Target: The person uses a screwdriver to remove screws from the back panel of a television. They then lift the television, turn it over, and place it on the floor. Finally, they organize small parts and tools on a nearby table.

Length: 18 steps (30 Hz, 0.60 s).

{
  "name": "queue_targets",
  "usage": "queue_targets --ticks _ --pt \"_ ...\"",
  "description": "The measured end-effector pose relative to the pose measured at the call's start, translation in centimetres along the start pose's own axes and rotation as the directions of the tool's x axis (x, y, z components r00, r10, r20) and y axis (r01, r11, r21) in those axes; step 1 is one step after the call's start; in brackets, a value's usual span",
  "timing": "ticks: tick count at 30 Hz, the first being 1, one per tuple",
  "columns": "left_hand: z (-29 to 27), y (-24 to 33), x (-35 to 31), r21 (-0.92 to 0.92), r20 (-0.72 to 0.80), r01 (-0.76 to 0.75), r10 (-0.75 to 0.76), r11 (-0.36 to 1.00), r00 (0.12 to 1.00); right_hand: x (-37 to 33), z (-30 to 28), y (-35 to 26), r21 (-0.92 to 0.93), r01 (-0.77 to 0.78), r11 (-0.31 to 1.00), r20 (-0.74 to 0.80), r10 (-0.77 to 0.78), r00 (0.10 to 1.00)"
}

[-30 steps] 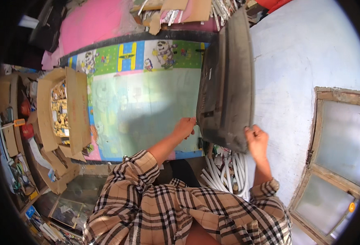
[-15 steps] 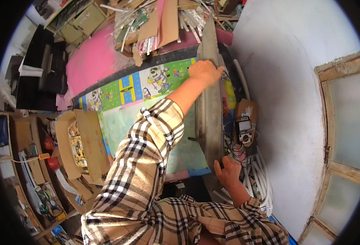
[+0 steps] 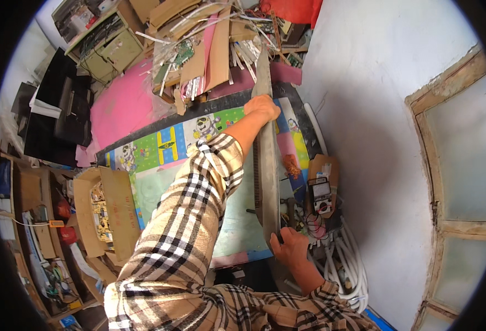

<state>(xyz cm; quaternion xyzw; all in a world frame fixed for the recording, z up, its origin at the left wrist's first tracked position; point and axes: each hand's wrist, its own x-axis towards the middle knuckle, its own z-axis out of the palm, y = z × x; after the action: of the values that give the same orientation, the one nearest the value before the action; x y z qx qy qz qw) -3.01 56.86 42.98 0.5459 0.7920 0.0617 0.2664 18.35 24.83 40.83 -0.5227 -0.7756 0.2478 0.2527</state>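
Note:
A long grey vented panel (image 3: 269,165), flat like the casing of a television, stands on edge over the table. I see it nearly edge-on, with a row of dark slots down its left side. My left hand (image 3: 263,108) is closed over its far part, fingers wrapped round the rim. At the near end my right hand (image 3: 292,248) grips the corner, its thumb against the edge; some of its fingers are hidden. Beneath lies a colourful mat (image 3: 143,149) with cartoon pictures, partly covered by a pale green sheet (image 3: 235,234).
Right of the panel are a multimeter (image 3: 322,198), tangled wires and coiled white tubing (image 3: 349,267) near the wall. A cardboard box (image 3: 123,212) of circuit boards stands left. Scrap strips and cardboard (image 3: 193,69) are heaped at the back, beside a pink sheet (image 3: 121,102).
The panel has shifted left and towards me and stands more edge-on, both hands moving with it. More of the mat shows on its right. The head view has also shifted a little.

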Motion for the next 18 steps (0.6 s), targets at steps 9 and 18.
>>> queue_targets --ticks 9,18 --pt "-5.5 -3.6 -8.4 -0.287 -0.062 -0.018 0.0 0.958 0.998 -2.3 -12.5 -6.2 -0.204 0.159 0.966 0.252 -0.105 0.962" --pt "-7.9 -14.6 -18.7 -0.508 -0.096 0.184 -0.268 0.842 0.959 -3.7 -16.0 -11.0 -0.247 0.37 0.896 0.478 -0.219 0.85"
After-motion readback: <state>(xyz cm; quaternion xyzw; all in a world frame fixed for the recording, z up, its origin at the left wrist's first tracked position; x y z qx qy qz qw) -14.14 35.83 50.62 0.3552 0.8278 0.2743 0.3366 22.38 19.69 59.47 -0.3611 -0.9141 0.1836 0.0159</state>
